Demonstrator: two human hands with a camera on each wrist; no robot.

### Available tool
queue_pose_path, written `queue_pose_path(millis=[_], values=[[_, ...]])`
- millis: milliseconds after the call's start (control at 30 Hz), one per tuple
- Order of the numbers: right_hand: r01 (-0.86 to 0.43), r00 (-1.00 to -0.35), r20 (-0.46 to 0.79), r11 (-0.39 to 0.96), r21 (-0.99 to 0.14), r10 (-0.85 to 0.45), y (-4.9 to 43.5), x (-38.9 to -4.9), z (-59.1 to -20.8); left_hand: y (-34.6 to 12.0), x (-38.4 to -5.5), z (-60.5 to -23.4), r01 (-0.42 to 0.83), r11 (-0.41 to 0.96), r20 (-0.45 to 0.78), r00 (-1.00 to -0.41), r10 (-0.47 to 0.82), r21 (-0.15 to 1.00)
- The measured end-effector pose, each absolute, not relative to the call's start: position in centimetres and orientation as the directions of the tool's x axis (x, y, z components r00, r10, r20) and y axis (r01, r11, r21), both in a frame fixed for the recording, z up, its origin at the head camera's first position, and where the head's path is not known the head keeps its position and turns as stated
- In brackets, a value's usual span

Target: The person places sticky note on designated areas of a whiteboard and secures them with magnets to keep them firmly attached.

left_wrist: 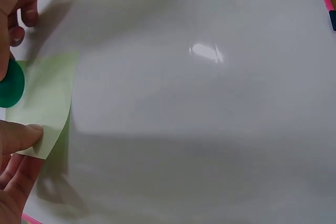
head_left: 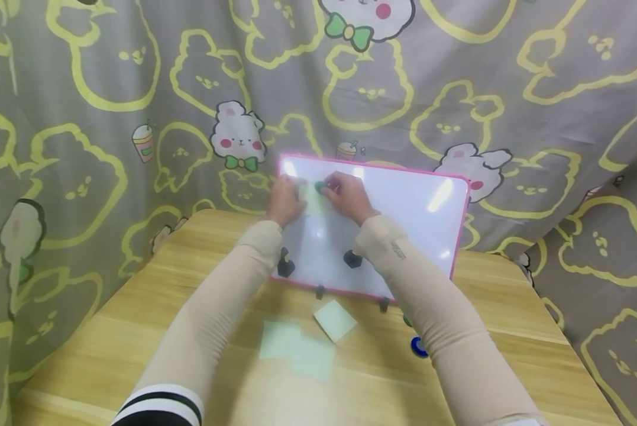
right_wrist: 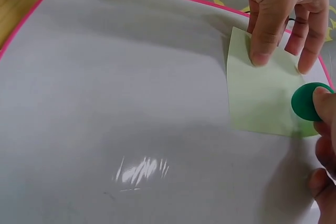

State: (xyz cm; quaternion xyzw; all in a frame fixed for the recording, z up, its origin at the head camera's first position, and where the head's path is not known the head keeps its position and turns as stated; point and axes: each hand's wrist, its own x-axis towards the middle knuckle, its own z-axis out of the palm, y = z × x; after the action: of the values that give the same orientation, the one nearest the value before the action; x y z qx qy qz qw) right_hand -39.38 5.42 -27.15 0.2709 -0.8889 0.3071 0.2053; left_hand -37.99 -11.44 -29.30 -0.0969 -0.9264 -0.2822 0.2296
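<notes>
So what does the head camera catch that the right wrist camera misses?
Only the head view shows the wooden table, three loose sticky notes lying on it, a blue magnet, the patterned curtain and both sleeved arms. Only the right wrist view shows the left hand pressing fingertips on the pale green note. Both show the pink-edged whiteboard and the green magnet that the right hand holds against the note.

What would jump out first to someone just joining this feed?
The pink-framed whiteboard propped against the bunny-print curtain. Near its top left, the left hand presses a green sticky note flat while the right hand holds a green round magnet at its edge.
</notes>
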Motion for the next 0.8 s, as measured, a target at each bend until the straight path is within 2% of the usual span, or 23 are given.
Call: queue_pose_path(millis=[200,500,800], values=[[-0.608,-0.758,0.554,0.682,-0.407,-0.345,4.83,-39.72,-26.75,-11.16,-37.77,-29.04,0.324,0.836,0.506,-0.86,0.065,0.442],[-0.56,-0.777,0.536,0.752,-0.349,-0.33,4.52,-39.72,-26.28,-11.06,-37.98,-28.87,0.341,0.844,0.526,-0.846,0.084,0.414],[-0.534,-0.795,0.516,0.773,-0.344,-0.319,4.49,-39.44,-26.27,-11.0,-38.06,-28.85,0.348,0.847,0.525,-0.845,0.099,0.401]])
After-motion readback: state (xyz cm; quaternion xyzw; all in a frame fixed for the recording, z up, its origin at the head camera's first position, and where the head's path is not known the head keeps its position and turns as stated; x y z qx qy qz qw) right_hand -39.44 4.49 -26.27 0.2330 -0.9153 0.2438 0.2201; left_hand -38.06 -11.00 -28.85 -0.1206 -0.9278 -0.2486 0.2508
